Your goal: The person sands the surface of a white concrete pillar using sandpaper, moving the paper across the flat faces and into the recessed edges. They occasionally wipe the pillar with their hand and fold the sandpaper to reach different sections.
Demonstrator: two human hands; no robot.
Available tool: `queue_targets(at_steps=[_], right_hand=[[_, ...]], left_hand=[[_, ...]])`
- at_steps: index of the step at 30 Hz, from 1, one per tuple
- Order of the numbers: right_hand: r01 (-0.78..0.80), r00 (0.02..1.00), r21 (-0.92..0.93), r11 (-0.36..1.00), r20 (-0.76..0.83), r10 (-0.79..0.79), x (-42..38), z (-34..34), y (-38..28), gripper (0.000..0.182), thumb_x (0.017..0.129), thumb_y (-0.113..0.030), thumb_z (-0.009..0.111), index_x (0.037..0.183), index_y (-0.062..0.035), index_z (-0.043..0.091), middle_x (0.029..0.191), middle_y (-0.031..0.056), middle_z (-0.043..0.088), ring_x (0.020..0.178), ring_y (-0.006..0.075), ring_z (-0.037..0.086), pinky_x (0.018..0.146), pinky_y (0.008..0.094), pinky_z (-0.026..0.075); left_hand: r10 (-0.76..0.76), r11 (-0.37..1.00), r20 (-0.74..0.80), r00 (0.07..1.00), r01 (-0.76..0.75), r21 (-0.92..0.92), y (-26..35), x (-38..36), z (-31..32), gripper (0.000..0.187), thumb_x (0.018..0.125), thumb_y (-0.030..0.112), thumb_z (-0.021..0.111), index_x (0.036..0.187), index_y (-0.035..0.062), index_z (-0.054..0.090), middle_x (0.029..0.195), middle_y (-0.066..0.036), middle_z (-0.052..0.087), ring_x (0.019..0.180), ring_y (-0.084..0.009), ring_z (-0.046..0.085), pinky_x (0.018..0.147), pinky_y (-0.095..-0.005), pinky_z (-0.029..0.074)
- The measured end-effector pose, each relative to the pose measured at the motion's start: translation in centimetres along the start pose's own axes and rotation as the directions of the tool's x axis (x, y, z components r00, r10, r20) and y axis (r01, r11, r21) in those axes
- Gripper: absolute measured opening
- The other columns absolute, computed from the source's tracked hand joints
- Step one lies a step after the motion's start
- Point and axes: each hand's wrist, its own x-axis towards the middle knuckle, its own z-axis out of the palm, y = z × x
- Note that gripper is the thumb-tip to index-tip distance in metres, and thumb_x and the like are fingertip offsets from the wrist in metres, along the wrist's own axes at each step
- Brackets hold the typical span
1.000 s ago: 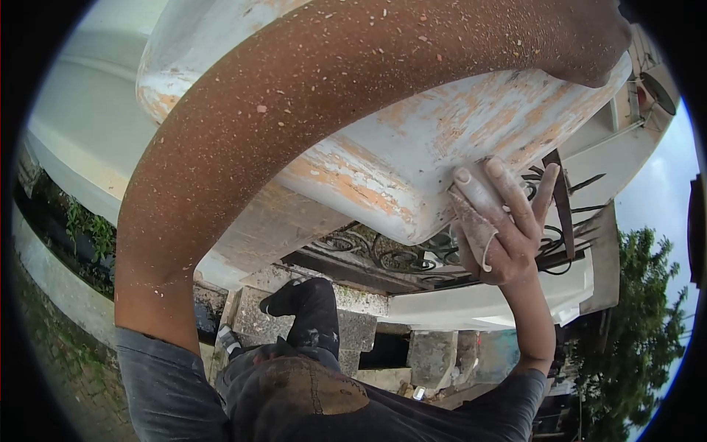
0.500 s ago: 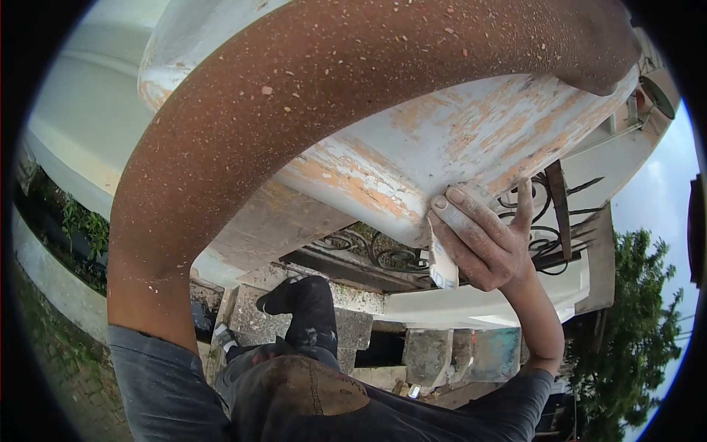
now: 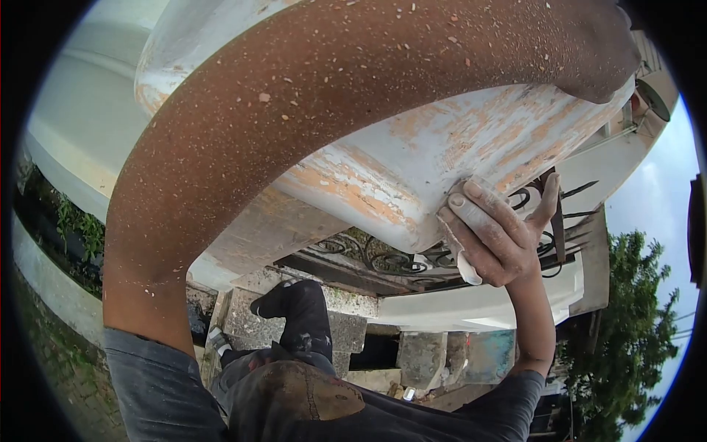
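A white moulded masonry piece point(image 3: 416, 147), its paint worn through to orange patches, fills the upper middle of the view. My right hand point(image 3: 492, 232), dusty white on the fingers, is pressed against its lower right edge. Under those fingers is a bent piece of sandpaper point(image 3: 468, 271), its pale backing showing below the hand. My left arm point(image 3: 294, 103), speckled with paint chips, arches across the top of the view. The left hand point(image 3: 600, 62) rests at the far upper right end of the masonry, its fingers hidden.
Behind and below the masonry runs a black wrought-iron grille point(image 3: 383, 254) with pointed bars at right. My foot is on a rough concrete ledge point(image 3: 243, 324). A planted gutter point(image 3: 77, 225) lies at left, a tree point(image 3: 626, 309) at right.
My right hand has slid a little to the right along the edge with the sandpaper, which now looks more curled. The left arm stays nearly in place.
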Motion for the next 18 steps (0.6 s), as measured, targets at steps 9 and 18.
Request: queue_targets(at_steps=[9,18], right_hand=[[-0.214,0.937,0.025,0.976,-0.276,0.213,1.4,0.8,2.7,0.014,0.077,-0.015,0.065,0.083,-0.0274,0.067,0.096,-0.0114,0.062,0.098,0.0071,0.059,0.108,0.0609,0.019],[-0.147,0.952,-0.088,0.985,-0.284,0.117,1.7,0.1,2.4,0.011,0.079,-0.021,0.065,0.089,-0.0217,0.069,0.095,-0.0092,0.063,0.099,0.0045,0.058,0.105,0.0602,0.024]], left_hand=[[-0.016,1.000,0.009,1.000,0.016,-0.018,0.1,0.4,0.6,0.027,0.080,0.009,0.047,0.097,-0.0088,0.057,0.097,-0.023,0.059,0.097,-0.0333,0.056,0.090,-0.0398,0.041],[-0.035,0.998,0.012,0.999,0.035,-0.045,0.4,0.2,1.3,0.026,0.080,0.009,0.047,0.096,-0.0088,0.057,0.096,-0.023,0.058,0.096,-0.0333,0.056,0.090,-0.0399,0.042]])
